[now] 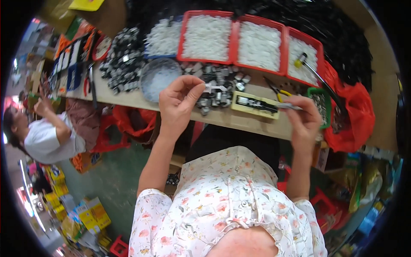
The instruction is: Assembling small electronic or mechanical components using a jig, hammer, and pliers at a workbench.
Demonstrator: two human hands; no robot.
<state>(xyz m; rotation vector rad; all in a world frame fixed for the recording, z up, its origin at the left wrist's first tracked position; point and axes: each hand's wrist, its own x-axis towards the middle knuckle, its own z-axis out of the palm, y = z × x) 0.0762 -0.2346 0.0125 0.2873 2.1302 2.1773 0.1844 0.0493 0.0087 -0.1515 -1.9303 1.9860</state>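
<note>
My left hand is raised over the near edge of the bench, thumb and fingertips closed on a small white plastic piece with a narrow stem. To the right, my right hand pinches a small greyish piece, too blurred to name. It hovers at the right end of a cream-coloured block, whose slot holds a black part with shiny metal bits. Behind my left fingers lies a pile of small silvery metal pieces.
Red trays of white pieces line the back. A round bowl stands left; yellow-handled pliers, a hammer, a green bin and a red bag lie right. Another person sits at the far left.
</note>
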